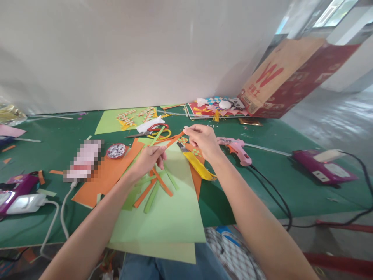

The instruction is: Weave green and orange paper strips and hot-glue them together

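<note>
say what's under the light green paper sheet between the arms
Orange paper shows past its right edge, another pale green paper sheet past its near edge; the rest is hidden.

- Orange strip, one: the fingers of the left hand and right hand are hiding its ends from us.
- Loose paper strips, several: the left hand is covering some upper ends.
- Pink rectangular item, on a white cable: coarse pixels are masking its face; we are making out no detail.
- Round container: its contents are appearing too small for us to identify.
- Purple power strip, left: the picture's edge is cutting it off.
- Brown paper bag: its smaller print is escaping our reading.
- Jeans: the bottom edge is cropping them.
</note>
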The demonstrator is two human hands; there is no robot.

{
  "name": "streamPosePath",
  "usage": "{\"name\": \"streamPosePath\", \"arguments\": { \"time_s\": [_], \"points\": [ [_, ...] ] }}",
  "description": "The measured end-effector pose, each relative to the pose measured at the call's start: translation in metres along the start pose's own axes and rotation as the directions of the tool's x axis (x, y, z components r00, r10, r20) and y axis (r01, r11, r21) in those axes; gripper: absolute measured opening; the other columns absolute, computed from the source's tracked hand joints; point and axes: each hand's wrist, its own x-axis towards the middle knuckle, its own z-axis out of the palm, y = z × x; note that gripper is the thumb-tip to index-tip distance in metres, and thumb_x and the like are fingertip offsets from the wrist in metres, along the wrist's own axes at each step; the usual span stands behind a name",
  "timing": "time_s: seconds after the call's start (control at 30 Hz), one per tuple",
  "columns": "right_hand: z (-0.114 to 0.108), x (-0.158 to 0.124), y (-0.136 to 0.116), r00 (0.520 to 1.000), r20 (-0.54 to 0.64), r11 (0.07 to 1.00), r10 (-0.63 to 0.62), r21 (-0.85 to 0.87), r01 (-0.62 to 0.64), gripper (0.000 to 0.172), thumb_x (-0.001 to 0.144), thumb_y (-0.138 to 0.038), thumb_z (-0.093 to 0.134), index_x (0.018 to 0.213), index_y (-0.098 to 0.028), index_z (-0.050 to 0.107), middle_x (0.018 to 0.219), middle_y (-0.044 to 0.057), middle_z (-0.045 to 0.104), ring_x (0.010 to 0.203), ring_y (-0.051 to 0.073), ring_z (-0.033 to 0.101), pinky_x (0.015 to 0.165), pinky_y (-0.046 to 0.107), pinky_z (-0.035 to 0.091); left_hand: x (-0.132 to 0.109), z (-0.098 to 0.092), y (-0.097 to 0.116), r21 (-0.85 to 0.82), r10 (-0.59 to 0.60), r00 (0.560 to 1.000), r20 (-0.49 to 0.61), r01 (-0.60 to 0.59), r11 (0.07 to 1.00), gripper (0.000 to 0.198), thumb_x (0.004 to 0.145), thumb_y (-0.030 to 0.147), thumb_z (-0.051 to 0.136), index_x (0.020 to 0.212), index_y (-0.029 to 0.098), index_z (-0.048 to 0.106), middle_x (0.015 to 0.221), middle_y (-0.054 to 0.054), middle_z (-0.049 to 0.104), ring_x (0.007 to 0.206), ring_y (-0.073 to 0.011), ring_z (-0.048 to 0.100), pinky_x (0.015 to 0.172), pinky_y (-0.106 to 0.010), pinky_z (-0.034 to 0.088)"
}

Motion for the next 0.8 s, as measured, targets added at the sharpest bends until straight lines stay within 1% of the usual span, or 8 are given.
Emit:
{"name": "streamPosePath", "arguments": {
  "time_s": [0.13, 0.2, 0.33, 0.5, 0.57, 0.73, 0.8],
  "points": [
    [-0.0007, -0.0009, -0.0009, 1.000, -0.012, 1.000, 0.011, -0.003, -0.011, 0.016, 0.068, -0.022, 0.065, 0.057, -0.015, 0.057, 0.034, -0.009, 0.038, 0.033, 0.004, 0.032, 0.038, 0.020, 0.020, -0.0001, -0.0006, 0.0002, 0.021, 0.032, 0.999, -0.005, -0.031, 0.999, 0.044, 0.084, 0.051, 0.048, 0.060, 0.016, 0.062, 0.044, -0.001, 0.060, 0.044, -0.0106, 0.055, 0.050, -0.021, 0.039],
    [-0.0009, -0.0008, -0.0006, 1.000, -0.018, 1.000, 0.012, 0.001, -0.012, 0.016, 0.068, -0.023, 0.065, 0.056, -0.016, 0.056, 0.035, -0.009, 0.037, 0.033, 0.004, 0.032, 0.038, 0.020, 0.020, -0.0007, -0.0008, 0.0007, 0.044, 0.021, 1.000, -0.023, -0.020, 0.999, 0.046, 0.082, 0.054, 0.051, 0.058, 0.016, 0.063, 0.044, -0.001, 0.060, 0.044, -0.0102, 0.054, 0.049, -0.020, 0.038],
    [-0.0007, 0.0000, 0.0003, 1.000, -0.025, 1.000, 0.005, 0.001, -0.005, 0.016, 0.067, -0.024, 0.065, 0.056, -0.016, 0.056, 0.035, -0.008, 0.038, 0.033, 0.004, 0.032, 0.038, 0.020, 0.020, -0.0017, -0.0009, 0.0023, 0.055, -0.009, 0.999, -0.049, 0.011, 0.998, 0.051, 0.079, 0.059, 0.054, 0.052, 0.016, 0.060, 0.042, -0.001, 0.059, 0.041, -0.0097, 0.052, 0.048, -0.021, 0.036],
    [0.0002, 0.0001, 0.0000, 1.000, -0.021, 1.000, 0.003, -0.006, -0.003, 0.016, 0.067, -0.024, 0.065, 0.057, -0.016, 0.057, 0.035, -0.008, 0.038, 0.034, 0.004, 0.032, 0.038, 0.020, 0.020, -0.0018, -0.0007, 0.0050, 0.066, 0.025, 0.998, -0.063, -0.020, 0.998, 0.055, 0.080, 0.059, 0.053, 0.045, 0.017, 0.054, 0.037, 0.000, 0.053, 0.038, -0.0091, 0.050, 0.052, -0.021, 0.042],
    [0.0002, 0.0000, -0.0002, 1.000, -0.021, 1.000, 0.003, -0.006, -0.003, 0.016, 0.067, -0.024, 0.065, 0.057, -0.015, 0.057, 0.035, -0.008, 0.038, 0.034, 0.004, 0.032, 0.039, 0.020, 0.020, -0.0014, -0.0005, 0.0050, 0.065, 0.032, 0.998, -0.061, -0.028, 0.997, 0.055, 0.082, 0.058, 0.053, 0.045, 0.017, 0.054, 0.037, 0.000, 0.053, 0.037, -0.0092, 0.050, 0.053, -0.021, 0.043],
    [-0.0006, -0.0003, -0.0004, 0.999, -0.043, 1.000, -0.002, -0.005, 0.002, 0.015, 0.067, -0.025, 0.065, 0.057, -0.016, 0.058, 0.035, -0.008, 0.037, 0.034, 0.004, 0.031, 0.039, 0.021, 0.020, 0.0008, -0.0004, 0.0014, -0.006, 0.062, 0.995, -0.076, -0.062, 0.998, 0.043, 0.085, 0.048, 0.051, 0.057, 0.017, 0.062, 0.044, -0.002, 0.060, 0.045, -0.0113, 0.056, 0.052, -0.021, 0.043],
    [-0.0007, -0.0007, -0.0009, 0.999, -0.053, 1.000, -0.001, -0.004, 0.001, 0.015, 0.066, -0.026, 0.065, 0.057, -0.016, 0.058, 0.035, -0.008, 0.037, 0.034, 0.004, 0.031, 0.039, 0.021, 0.020, 0.0011, -0.0007, 0.0005, -0.006, 0.074, 0.995, -0.074, -0.074, 0.997, 0.041, 0.085, 0.046, 0.051, 0.059, 0.017, 0.063, 0.046, -0.002, 0.061, 0.046, -0.0115, 0.057, 0.052, -0.021, 0.044]
  ]
}}
